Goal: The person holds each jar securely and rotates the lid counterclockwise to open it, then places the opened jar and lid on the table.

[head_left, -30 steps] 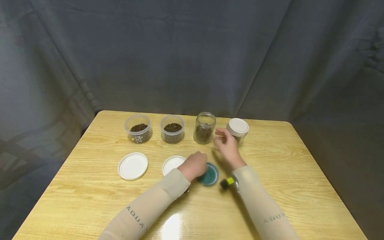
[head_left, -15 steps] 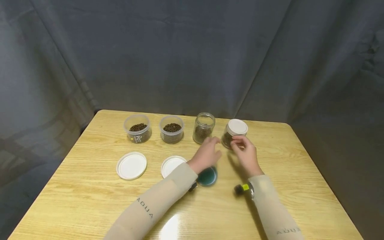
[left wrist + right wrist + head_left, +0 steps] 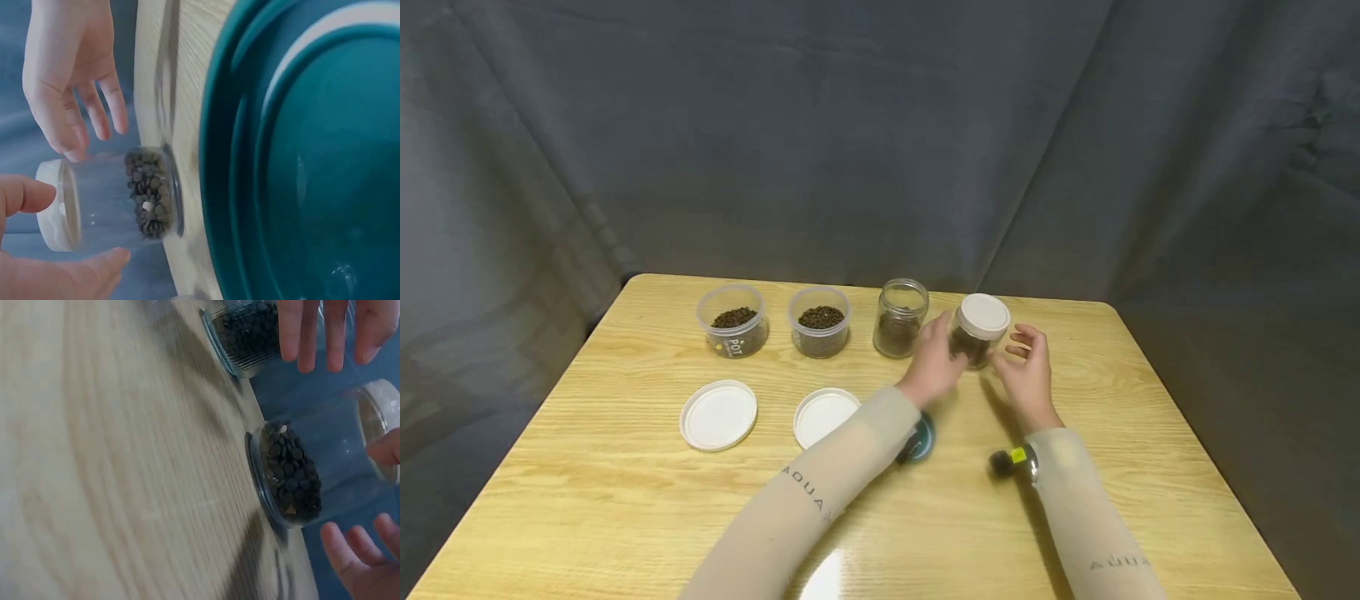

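Observation:
A clear jar (image 3: 972, 343) with a white lid (image 3: 985, 316) stands upright at the right end of the row, dark pellets in its lower part. My left hand (image 3: 934, 362) is at its left side with fingers extended. On the other side is my right hand (image 3: 1028, 379), its fingers spread and loosely bent. In the left wrist view my left thumb (image 3: 28, 195) overlaps the lid. The right wrist view has my right thumb (image 3: 386, 449) in front of the lid. Firm contact by either hand cannot be made out.
An open glass jar (image 3: 898, 321) and two open plastic tubs (image 3: 733, 333) (image 3: 820, 333), all with pellets, line the back. Two white lids (image 3: 718, 416) (image 3: 825, 417) lie in front of the tubs. A teal lid (image 3: 925, 437) lies partly under my left forearm.
My left hand has moved from above the teal lid up to the lidded jar. My right hand has shifted right, to that jar's right side. The head view has turned slightly.

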Demonstrator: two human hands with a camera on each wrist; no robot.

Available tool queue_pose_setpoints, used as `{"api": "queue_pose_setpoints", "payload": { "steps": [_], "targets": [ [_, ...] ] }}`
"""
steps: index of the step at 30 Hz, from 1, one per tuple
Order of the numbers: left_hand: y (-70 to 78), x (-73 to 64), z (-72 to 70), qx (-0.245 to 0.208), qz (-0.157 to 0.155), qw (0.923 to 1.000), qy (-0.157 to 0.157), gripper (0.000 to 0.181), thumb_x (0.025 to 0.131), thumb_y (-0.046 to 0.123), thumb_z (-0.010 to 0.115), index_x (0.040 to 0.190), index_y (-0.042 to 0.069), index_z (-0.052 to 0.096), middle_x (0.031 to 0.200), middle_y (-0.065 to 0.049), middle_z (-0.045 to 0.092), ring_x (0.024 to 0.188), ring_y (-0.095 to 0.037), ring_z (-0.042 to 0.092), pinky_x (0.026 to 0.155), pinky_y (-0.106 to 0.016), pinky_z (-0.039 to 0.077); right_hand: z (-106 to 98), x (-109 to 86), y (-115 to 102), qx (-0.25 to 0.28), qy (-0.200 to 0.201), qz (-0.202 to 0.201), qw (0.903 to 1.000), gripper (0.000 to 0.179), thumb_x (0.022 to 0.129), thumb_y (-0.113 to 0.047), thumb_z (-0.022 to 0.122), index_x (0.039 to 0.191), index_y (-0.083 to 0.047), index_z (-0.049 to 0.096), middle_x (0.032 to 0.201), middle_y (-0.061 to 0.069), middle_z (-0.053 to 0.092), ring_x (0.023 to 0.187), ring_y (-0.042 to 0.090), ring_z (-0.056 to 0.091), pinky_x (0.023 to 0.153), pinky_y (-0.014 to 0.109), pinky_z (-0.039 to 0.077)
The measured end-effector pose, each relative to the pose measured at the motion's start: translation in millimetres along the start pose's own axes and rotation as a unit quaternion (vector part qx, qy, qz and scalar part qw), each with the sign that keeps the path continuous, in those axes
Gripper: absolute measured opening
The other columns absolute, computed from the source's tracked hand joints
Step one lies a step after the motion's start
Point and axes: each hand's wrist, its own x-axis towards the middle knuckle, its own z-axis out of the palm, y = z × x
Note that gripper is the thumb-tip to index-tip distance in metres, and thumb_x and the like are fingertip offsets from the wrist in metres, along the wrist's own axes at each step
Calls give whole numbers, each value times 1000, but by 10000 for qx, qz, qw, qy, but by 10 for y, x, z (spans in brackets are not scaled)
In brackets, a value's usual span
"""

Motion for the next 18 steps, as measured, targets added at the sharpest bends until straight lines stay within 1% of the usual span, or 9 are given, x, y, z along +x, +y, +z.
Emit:
{"api": "queue_pose_setpoints", "payload": {
  "steps": [3, 4, 6, 9, 12, 15, 18],
  "targets": [
    [9, 67, 30, -18, -55, 10000, 13, 76, 93, 4, 63, 157, -3, 22, 159, -29, 27, 144, -41, 36, 119, -44, 33, -17, 43, -2, -76, -295, 130, 9995, 81, 93, -8, 71, 157, -6, 22, 156, 20, 32, 138, 36, 39, 111, 40, 45],
    [15, 88, 37, -54, -89, 9999, 1, 76, 93, 4, 62, 157, -3, 22, 159, -29, 26, 144, -41, 36, 120, -44, 33, -26, 52, -3, -114, -417, 172, 9989, 84, 94, -10, 71, 159, -7, 18, 159, 20, 28, 142, 39, 36, 115, 44, 41],
    [26, 131, 49, -153, -174, 9997, -21, 76, 94, 6, 62, 158, -3, 21, 160, -29, 25, 144, -41, 36, 120, -44, 32, -36, 70, -2, -102, -625, 262, 9976, 87, 96, -13, 70, 161, -8, 13, 163, 19, 22, 146, 41, 30, 119, 49, 35],
    [33, 196, 63, -323, -344, 9989, -61, 77, 95, 8, 63, 158, -2, 21, 161, -28, 25, 145, -39, 35, 121, -44, 30, -39, 81, 4, -88, -806, 312, 9962, 87, 97, -15, 69, 162, -8, 11, 165, 18, 20, 148, 41, 27, 121, 49, 31],
    [10, 262, 93, -371, -490, 9981, -98, 78, 94, 10, 65, 158, -2, 22, 161, -26, 26, 146, -38, 34, 121, -44, 29, -26, 100, 23, 81, -851, 224, 9961, 83, 97, -11, 67, 161, -4, 14, 164, 20, 21, 148, 41, 29, 121, 48, 30],
    [-33, 312, 127, -397, -494, 9980, -71, 78, 93, 11, 67, 157, -4, 25, 160, -26, 30, 146, -37, 35, 121, -43, 29, -8, 133, 51, 215, -913, 116, 9955, 80, 97, -7, 66, 159, -2, 17, 163, 21, 24, 147, 40, 30, 122, 47, 29],
    [-70, 341, 149, -494, -414, 9979, 17, 77, 91, 12, 69, 155, -5, 29, 157, -27, 34, 145, -37, 36, 121, -43, 30, 9, 163, 67, 230, -976, 59, 9949, 80, 96, -8, 68, 159, -2, 19, 162, 21, 27, 147, 40, 31, 122, 48, 28]
  ]
}}
